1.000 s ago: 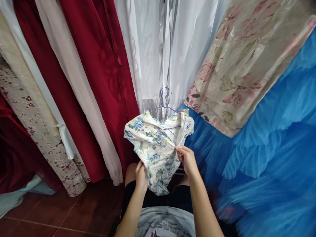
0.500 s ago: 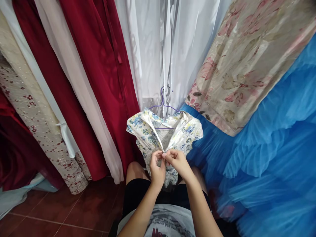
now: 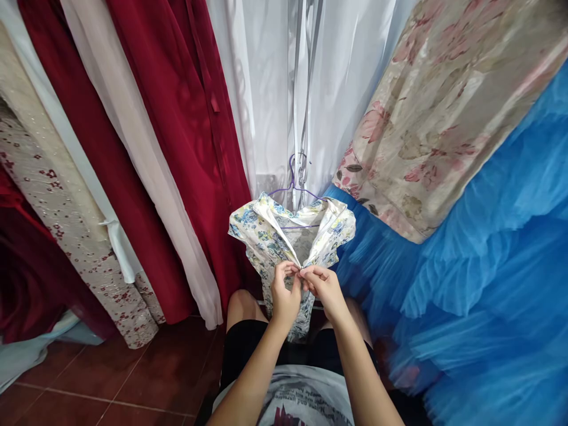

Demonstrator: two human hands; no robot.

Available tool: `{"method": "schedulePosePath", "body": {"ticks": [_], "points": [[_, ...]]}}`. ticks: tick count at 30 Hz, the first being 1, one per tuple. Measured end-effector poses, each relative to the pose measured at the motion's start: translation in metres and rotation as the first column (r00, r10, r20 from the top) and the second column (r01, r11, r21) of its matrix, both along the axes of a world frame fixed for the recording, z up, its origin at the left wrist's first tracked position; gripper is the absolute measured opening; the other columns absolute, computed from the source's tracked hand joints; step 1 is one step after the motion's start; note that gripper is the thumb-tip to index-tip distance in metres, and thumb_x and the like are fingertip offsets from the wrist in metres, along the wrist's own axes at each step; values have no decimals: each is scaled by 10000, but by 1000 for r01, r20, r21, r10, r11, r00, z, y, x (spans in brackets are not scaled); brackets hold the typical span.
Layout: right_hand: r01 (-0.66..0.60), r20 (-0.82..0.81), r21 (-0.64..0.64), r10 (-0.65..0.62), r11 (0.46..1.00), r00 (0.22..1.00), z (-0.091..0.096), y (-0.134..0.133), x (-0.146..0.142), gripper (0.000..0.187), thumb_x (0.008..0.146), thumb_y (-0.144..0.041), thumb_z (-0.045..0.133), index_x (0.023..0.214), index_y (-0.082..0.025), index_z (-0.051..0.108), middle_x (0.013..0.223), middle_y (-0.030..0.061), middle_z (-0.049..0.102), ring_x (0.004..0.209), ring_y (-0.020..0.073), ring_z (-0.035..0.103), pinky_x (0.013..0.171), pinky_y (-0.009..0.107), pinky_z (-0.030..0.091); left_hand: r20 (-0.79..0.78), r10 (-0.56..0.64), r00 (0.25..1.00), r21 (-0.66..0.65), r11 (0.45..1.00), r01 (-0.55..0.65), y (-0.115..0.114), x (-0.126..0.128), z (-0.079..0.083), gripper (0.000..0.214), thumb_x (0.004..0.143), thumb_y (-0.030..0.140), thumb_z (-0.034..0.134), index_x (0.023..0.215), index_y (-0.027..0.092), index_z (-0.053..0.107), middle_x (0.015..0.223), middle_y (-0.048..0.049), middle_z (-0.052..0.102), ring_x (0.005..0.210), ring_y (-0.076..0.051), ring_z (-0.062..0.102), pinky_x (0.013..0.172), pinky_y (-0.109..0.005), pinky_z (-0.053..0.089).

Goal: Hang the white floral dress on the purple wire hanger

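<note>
Two bare hands met at the foot of the open neckline of a floral garment, which hung in front of the person's knees. The right hand was nearly closed, thumb and fingertips pinching the cloth there; the left hand was half curled just beside it, fingertips on the edge, though whether they gripped it could not be told. The garment was whitish, printed with blue flowers and touches of yellow, short in the sleeve, its front spread in a deep V with pale inner edges showing. A thin purple hanger ran through its shoulders.

Behind the hanger hung white fabric and narrow silvery ribbons. Deep red cloth and a pale pink length draped to the left; to the right, a beige garment with pink flowers overlapped layered blue tulle. Dark reddish tiles covered the floor, below the person's black shorts and grey printed shirt.
</note>
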State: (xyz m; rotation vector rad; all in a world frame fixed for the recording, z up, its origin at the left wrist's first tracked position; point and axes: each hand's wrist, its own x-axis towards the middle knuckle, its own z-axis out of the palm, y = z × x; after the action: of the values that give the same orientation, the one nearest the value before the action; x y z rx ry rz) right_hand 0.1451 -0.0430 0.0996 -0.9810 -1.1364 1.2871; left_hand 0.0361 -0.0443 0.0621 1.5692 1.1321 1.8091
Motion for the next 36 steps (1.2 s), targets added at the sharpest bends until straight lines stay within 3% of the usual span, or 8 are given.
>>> {"method": "schedulePosePath", "body": {"ticks": [4, 8, 11, 15, 18, 23, 29, 36], "points": [[-38, -6, 7, 38, 999, 999, 1, -1, 3, 188, 761, -297, 691, 645, -149, 682, 456, -21, 552, 410, 65, 316, 441, 236, 184, -10, -1, 1000, -19, 1000, 1, 1, 4, -2, 208, 878, 163, 612, 1081, 199, 579, 1007, -72, 658, 958, -198, 656, 878, -327, 517], [-113, -65, -100, 107, 989, 992, 3, 1, 7, 165, 712, -287, 655, 698, -138, 726, 387, -57, 445, 372, 56, 251, 419, 234, 119, -51, -75, 996, -61, 996, 72, 4, 0, -3, 127, 852, 114, 590, 948, 194, 614, 883, -34, 665, 849, -178, 662, 794, -289, 520], [-66, -71, -128, 57, 990, 996, 5, 5, 9, 205, 694, -310, 622, 728, -136, 726, 375, -65, 424, 357, 59, 235, 411, 232, 109, -48, -117, 992, -81, 990, 113, 4, -4, -5, 57, 875, 182, 619, 928, 182, 639, 851, -38, 678, 815, -179, 669, 758, -282, 525], [75, 134, -68, -65, 995, 989, -1, 9, 8, 273, 771, -410, 638, 647, -167, 638, 396, -32, 495, 366, 83, 314, 419, 243, 204, -30, -48, 998, -88, 995, 46, 1, -6, -8, 86, 874, 224, 649, 944, 173, 656, 869, -55, 691, 815, -185, 670, 748, -288, 530], [59, 247, 31, -65, 998, 967, -12, 10, 4, 375, 832, -509, 644, 635, -209, 534, 435, -23, 531, 418, 124, 428, 467, 261, 309, -58, -60, 997, -70, 996, 56, -2, -6, -8, 91, 894, 218, 627, 962, 174, 667, 863, -59, 692, 802, -186, 670, 740, -295, 534], [19, 290, 130, -57, 991, 955, -19, 9, 6, 376, 878, -502, 606, 659, -230, 469, 478, -44, 506, 466, 145, 460, 499, 266, 334, -109, -55, 993, -39, 998, 51, -4, -7, -9, 94, 910, 199, 596, 957, 172, 672, 878, -67, 685, 820, -188, 673, 754, -306, 541], [46, 316, 118, -81, 992, 945, -19, 5, 15, 365, 889, -431, 577, 604, -216, 499, 496, -29, 509, 480, 142, 445, 517, 272, 343, -130, -13, 991, -64, 998, 5, -3, -7, -10, 83, 886, 188, 618, 950, 174, 669, 873, -61, 698, 806, -184, 675, 732, -293, 537], [6, 315, 129, -47, 992, 948, -28, 4, 8, 351, 869, -525, 634, 751, -218, 510, 558, -20, 576, 532, 165, 526, 533, 269, 379, -163, -26, 986, -31, 999, 21, -8, -6, -4, 96, 924, 191, 573, 920, 180, 669, 849, -46, 667, 786, -167, 640, 737, -286, 519]]}}
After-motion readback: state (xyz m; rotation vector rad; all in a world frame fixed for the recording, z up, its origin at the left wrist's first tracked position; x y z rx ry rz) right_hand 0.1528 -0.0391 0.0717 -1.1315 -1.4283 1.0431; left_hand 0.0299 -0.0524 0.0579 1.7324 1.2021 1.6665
